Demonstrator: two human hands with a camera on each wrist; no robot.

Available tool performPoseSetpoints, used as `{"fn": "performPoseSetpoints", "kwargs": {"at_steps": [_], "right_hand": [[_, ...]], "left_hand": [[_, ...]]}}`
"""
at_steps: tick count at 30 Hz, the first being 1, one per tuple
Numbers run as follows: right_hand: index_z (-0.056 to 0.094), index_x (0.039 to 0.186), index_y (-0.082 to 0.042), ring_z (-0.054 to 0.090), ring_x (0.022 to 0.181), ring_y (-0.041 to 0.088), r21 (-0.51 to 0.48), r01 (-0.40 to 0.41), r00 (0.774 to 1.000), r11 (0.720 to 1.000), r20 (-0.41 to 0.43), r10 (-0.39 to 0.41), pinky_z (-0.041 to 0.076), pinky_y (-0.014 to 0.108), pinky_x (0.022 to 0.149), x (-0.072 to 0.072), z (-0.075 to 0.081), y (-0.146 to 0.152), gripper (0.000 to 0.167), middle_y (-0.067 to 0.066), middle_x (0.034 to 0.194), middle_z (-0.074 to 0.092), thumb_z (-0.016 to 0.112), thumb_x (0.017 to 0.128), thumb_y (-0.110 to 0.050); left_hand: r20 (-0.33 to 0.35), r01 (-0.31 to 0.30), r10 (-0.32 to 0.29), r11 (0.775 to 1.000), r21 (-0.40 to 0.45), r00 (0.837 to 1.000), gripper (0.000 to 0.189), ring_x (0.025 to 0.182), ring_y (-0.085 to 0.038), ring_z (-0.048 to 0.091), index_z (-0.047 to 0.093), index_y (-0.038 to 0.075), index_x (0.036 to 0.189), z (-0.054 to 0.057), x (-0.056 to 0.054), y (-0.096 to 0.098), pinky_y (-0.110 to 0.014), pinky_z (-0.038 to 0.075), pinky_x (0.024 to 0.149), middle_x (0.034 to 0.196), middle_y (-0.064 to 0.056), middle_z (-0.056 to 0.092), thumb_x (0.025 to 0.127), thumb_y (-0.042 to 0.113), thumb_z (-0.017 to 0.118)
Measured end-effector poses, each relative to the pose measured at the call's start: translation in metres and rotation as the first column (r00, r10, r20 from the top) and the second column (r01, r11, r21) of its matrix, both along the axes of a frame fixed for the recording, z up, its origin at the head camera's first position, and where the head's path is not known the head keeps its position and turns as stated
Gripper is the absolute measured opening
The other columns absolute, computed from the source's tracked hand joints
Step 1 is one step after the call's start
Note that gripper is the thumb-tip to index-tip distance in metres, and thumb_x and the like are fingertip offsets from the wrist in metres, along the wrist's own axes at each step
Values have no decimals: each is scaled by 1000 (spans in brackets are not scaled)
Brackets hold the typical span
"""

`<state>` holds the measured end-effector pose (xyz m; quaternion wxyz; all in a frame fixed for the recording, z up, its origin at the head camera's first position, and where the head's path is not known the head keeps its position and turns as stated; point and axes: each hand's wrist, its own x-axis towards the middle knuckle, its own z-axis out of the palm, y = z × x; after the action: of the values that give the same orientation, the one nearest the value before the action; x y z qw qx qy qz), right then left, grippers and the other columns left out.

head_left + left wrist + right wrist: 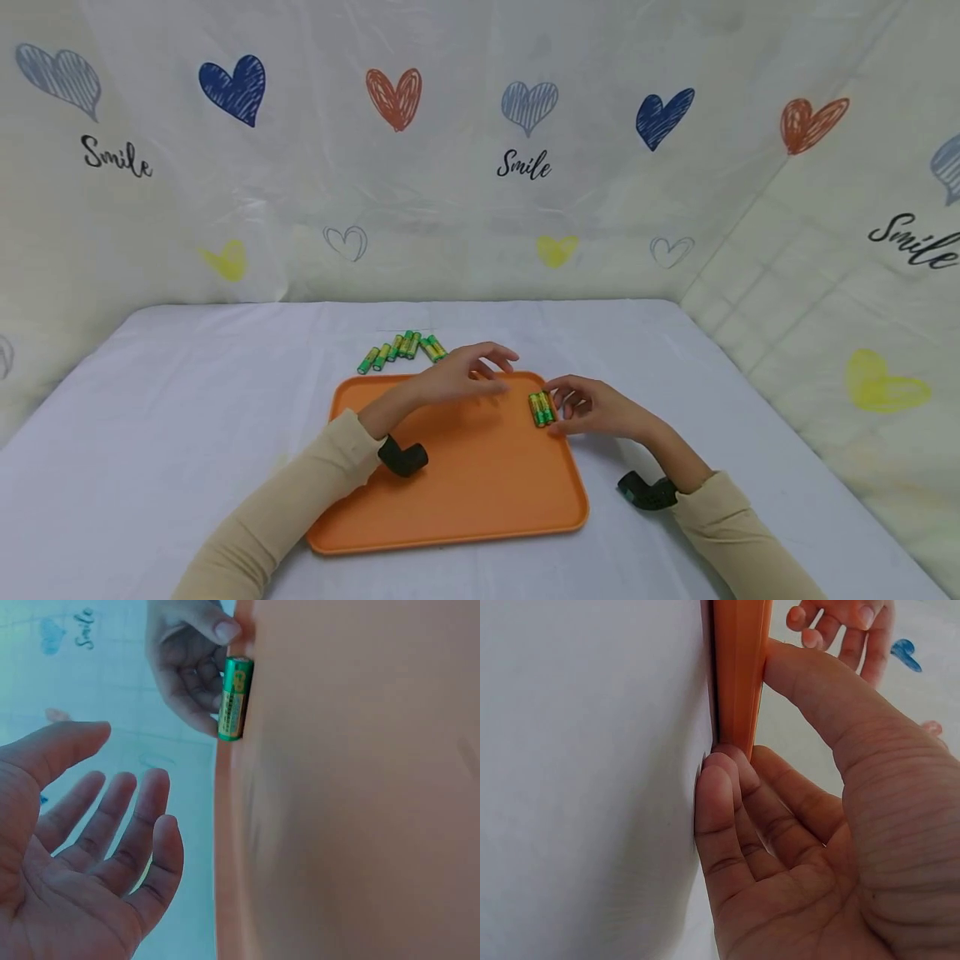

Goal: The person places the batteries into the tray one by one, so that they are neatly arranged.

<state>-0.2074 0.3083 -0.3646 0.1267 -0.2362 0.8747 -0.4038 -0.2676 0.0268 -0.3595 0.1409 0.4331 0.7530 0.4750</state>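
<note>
Green-and-yellow batteries [541,409] lie side by side inside the right edge of an orange tray [450,492]. One battery [235,699] shows in the left wrist view, its label reading GP. My right hand [596,408] is at that edge, thumb and index finger spread around the ends of the batteries. In the right wrist view the thumb [810,682] touches the tray's rim and the other fingers are below and outside it; the rim hides the batteries. Over the far part of the tray hovers my left hand [468,371], fingers loosely bent and nothing in it.
Behind the tray's far rim lie several loose batteries [393,348] on the white cloth [187,417]. A dark wrist-worn device [403,458] shows at the left wrist, another [647,492] at the right. A sheet [450,192] printed with hearts hangs behind the table.
</note>
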Motion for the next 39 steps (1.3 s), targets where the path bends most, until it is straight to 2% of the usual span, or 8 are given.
{"fn": "performPoseSetpoints", "kwargs": {"at_steps": [7, 17, 26, 30, 35, 39], "right_hand": [[54, 129, 1, 54, 82, 19, -6, 2, 1000, 1000, 1, -2, 47, 22, 69, 0, -1, 0, 52, 13, 97, 57, 77, 85, -16], [55, 128, 2, 55, 80, 17, -10, -1, 1000, 1000, -24, 1, 47, 22, 69, 0, -1, 3, 52, 13, 96, 57, 78, 84, -15], [54, 129, 0, 55, 81, 14, -5, -12, 1000, 1000, -11, 12, 47, 22, 69, -1, -3, 2, 54, 10, 98, 57, 78, 84, -17], [54, 128, 2, 55, 81, 15, -10, -17, 1000, 1000, -21, 17, 47, 22, 69, -1, -4, 3, 53, 11, 97, 58, 77, 85, -16], [55, 128, 2, 55, 80, 15, -16, -10, 1000, 1000, -25, 10, 47, 22, 68, -1, -4, 3, 52, 11, 96, 58, 77, 85, -16], [54, 128, 3, 54, 81, 17, -15, -9, 1000, 1000, -18, 8, 47, 22, 68, -1, -3, 3, 52, 12, 97, 58, 77, 85, -16]], "left_hand": [[-1, 4, -4, 1000, -9, 1000, 43, 108, -22, 63, 52, 9, 136, 3, -2, -14, -36, 48, 97, 126, -18, 58, 95, 16, 65], [-25, -11, 10, 1000, -5, 1000, 38, 103, -20, 64, 55, 7, 133, 7, -12, -35, -32, 51, 89, 125, -21, 58, 97, 16, 62], [-37, -71, 70, 997, -20, 997, 38, 101, -22, 64, 57, -1, 129, 3, -16, -57, -36, 51, 90, 122, -21, 61, 95, 13, 64], [-38, -95, 94, 995, -41, 995, 35, 103, -20, 64, 58, 2, 128, 2, -17, -69, -34, 51, 89, 124, -19, 61, 95, 14, 64], [-31, -112, 111, 993, -41, 993, 32, 102, -20, 64, 60, 1, 125, 5, -18, -84, -33, 51, 87, 125, -19, 62, 96, 14, 63], [-20, -154, 153, 986, -61, 988, 35, 102, -23, 63, 60, 0, 125, 8, -19, -96, -34, 50, 89, 125, -19, 61, 95, 16, 64]]}}
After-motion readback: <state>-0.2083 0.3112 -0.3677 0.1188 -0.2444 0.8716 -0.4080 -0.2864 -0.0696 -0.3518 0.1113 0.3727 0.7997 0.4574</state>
